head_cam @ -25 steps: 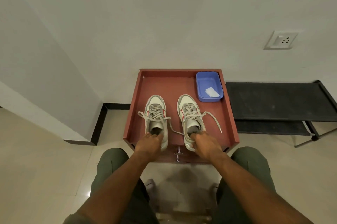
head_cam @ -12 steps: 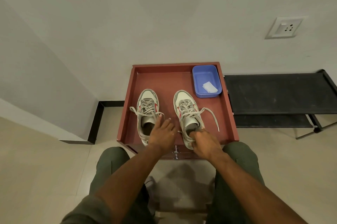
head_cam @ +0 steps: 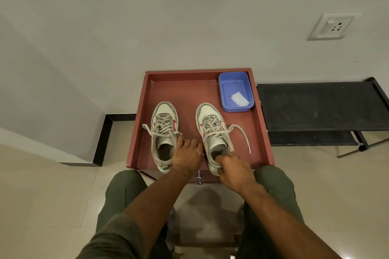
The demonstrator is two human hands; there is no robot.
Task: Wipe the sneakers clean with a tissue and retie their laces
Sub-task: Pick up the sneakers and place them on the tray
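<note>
Both sneakers sit side by side on the red-brown tray table [head_cam: 139, 132], toes pointing away from me toward the wall.

My right hand [head_cam: 233, 171] grips the heel collar of the right sneaker [head_cam: 212, 130], thumb and fingers curled round the back rim. Its laces [head_cam: 242, 132] are untied, one loose end trailing across the tray to the right, tip lying on the tray surface.

My left hand [head_cam: 186, 155] is between the two shoes, palm down, fingers fairly straight and a bit spread, holding nothing. Fingertips are right at the inner edge of the left sneaker [head_cam: 164, 132], by its lace; can't tell if they're actually touching the lace or just above it. Left sneaker's laces are loose too, one end hanging off its outer side onto the tray.

Tissue [head_cam: 239, 98] lies folded in the blue tub [head_cam: 249, 90], which sits in the far right corner of the tray, just beyond the right sneaker's toe. Neither hand is near it.

Black rack [head_cam: 322, 107] stands right of the table. Wall socket [head_cam: 332, 27] up on the wall at right. My knees are in green trousers [head_cam: 124, 193], either side of the table's near edge.
</note>
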